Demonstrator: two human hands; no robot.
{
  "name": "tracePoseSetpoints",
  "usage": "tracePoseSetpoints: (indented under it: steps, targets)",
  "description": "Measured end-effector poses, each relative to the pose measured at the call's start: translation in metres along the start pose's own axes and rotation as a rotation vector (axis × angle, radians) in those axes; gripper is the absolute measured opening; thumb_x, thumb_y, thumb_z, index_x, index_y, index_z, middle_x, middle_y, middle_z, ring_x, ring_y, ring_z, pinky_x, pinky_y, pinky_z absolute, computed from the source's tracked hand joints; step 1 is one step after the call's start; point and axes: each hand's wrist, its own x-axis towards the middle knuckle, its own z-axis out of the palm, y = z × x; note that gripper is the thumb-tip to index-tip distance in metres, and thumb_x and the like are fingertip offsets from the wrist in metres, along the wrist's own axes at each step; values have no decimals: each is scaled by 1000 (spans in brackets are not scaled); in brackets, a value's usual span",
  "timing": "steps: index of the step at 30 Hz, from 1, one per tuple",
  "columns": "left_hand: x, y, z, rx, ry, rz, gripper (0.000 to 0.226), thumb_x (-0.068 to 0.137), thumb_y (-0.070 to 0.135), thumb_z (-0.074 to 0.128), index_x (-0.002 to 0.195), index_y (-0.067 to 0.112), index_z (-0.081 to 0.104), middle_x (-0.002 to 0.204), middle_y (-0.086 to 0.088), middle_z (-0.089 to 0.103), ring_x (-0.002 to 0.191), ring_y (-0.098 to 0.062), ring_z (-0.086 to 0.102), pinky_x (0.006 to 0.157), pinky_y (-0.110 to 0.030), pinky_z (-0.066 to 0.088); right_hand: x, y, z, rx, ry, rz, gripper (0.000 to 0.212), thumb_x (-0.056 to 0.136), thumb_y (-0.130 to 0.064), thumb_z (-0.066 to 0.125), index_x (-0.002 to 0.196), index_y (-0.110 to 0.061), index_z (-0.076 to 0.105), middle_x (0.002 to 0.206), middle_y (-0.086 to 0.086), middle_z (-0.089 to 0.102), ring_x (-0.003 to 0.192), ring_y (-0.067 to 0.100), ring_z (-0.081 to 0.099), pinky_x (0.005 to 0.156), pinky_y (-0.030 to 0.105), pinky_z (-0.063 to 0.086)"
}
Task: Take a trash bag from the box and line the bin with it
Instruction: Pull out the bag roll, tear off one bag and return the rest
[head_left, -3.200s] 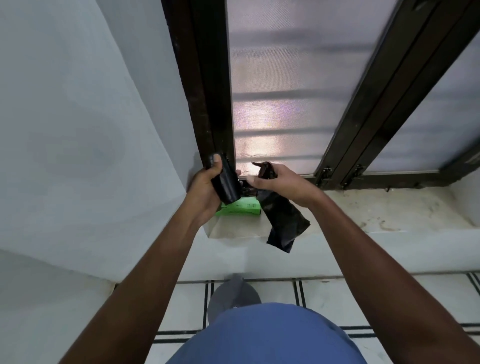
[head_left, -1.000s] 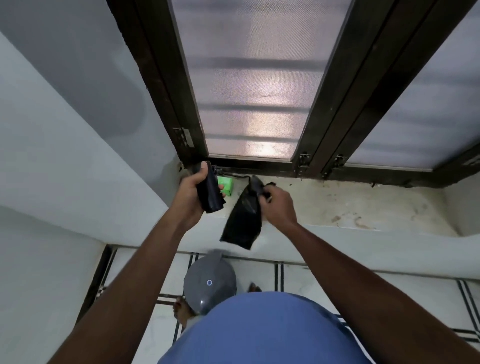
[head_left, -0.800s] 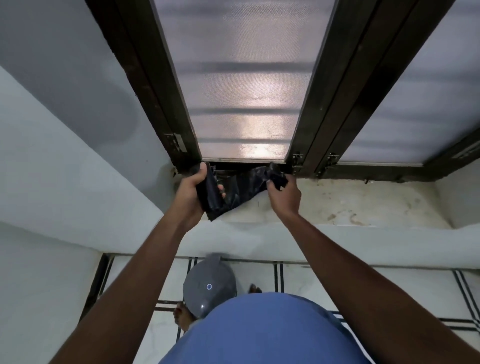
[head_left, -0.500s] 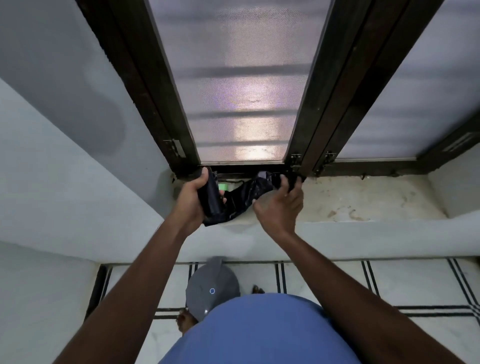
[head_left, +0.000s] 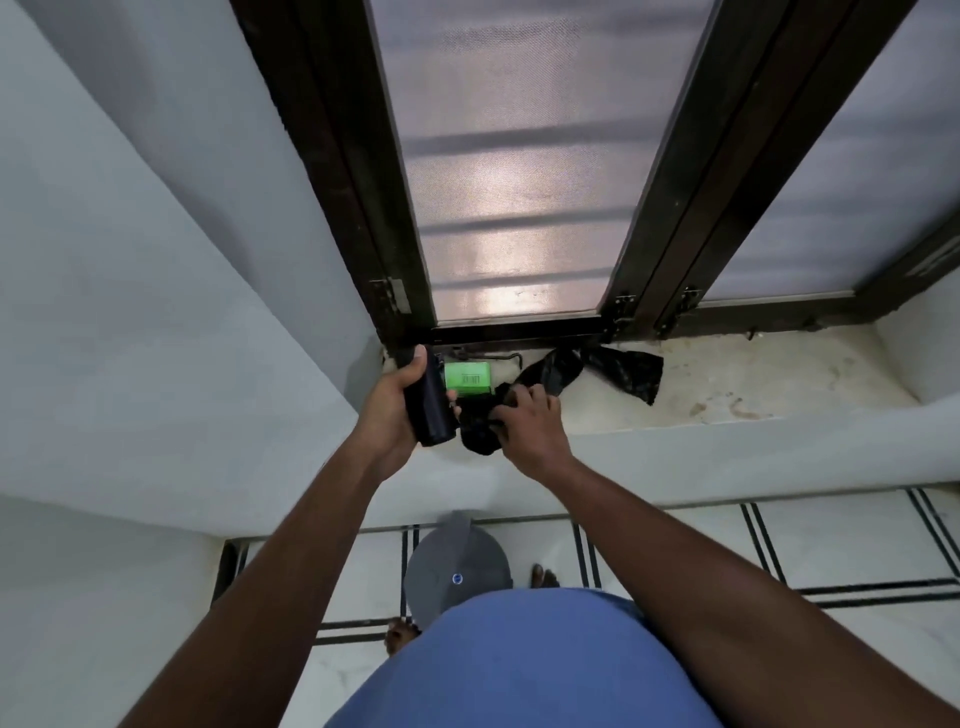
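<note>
My left hand (head_left: 392, 415) grips a black roll of trash bags (head_left: 428, 410) upright over the window ledge (head_left: 727, 395). A green box (head_left: 467, 378) lies on the ledge just behind the roll. A black trash bag (head_left: 621, 371) stretches from the roll to the right across the ledge, its far end lying flat. My right hand (head_left: 527, 421) pinches the bag close to the roll, where the plastic bunches up. The grey bin (head_left: 457, 569) with its lid stands on the floor below, partly hidden by my blue shirt.
A dark-framed window with frosted panes (head_left: 519, 182) rises behind the ledge. White walls close in on the left. The tiled floor (head_left: 779, 545) has black lines, and bare toes show beside the bin.
The bag has been drawn out longer from the roll and its free end now lies to the right on the ledge. My right hand moved back close to the roll. The green box is in view again.
</note>
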Motion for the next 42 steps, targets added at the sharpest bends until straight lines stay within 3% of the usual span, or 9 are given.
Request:
tracePoseSetpoints:
  steps: [6,13,16,20,24,30,34,38,42]
  targets:
    - [3,0,-2,-30,-7,-25,45,104,51,66,127,12,68,92,-14,71,84,-32,68,83,-47,61,2,41,-23,-51,158,244,21,106,-22,64,111,-21,85,114,4,71,112,32,57,92,46,42]
    - [11,-14,29,-41,-25,42,40,105,44,67,129,13,73,120,-8,80,121,-32,70,113,-57,53,-2,53,-49,212,89,204,44,107,-45,68,147,-27,70,167,11,46,152,36,37,123,52,36]
    - [10,-17,39,16,-32,115,27,106,38,68,125,21,76,122,0,82,125,-24,71,114,-47,52,-11,25,-74,649,148,227,46,111,-54,59,146,-25,68,155,3,60,144,23,51,120,47,44]
    - [9,-18,40,-3,-74,162,26,106,29,69,129,17,70,122,-5,80,127,-28,71,111,-44,56,-21,1,-103,1206,-251,178,61,98,-57,80,150,-29,63,133,-2,76,118,12,75,92,32,61]
    - [5,-15,35,18,-36,216,38,104,25,73,138,10,63,131,-12,75,125,-28,74,104,-44,61,-23,6,-104,1256,-220,68,47,94,-24,91,137,-21,71,109,5,79,92,18,79,79,31,62]
    - [-9,-26,12,190,61,243,49,94,28,86,136,12,68,134,-8,76,123,-26,75,101,-44,64,-11,21,-117,1245,-222,1,47,93,-18,92,136,-25,74,111,11,79,85,25,79,80,46,69]
    - [-16,-35,2,575,285,384,61,81,34,97,129,21,61,129,6,66,118,-5,66,91,-13,53,2,25,-128,1095,-345,-77,42,92,-13,91,129,-24,76,109,21,76,80,24,71,82,50,67]
    - [-21,-31,-4,939,100,536,72,81,41,96,141,36,57,140,15,58,126,4,57,97,-10,50,18,25,-134,931,-469,-184,40,91,-27,94,126,-33,77,114,12,77,92,34,77,85,51,68]
    - [-22,-28,-5,1075,113,466,56,86,50,89,135,33,70,114,12,74,98,-6,69,83,-27,54,36,25,-129,834,-608,-181,56,85,-47,95,135,-37,71,118,3,81,104,30,79,98,50,67]
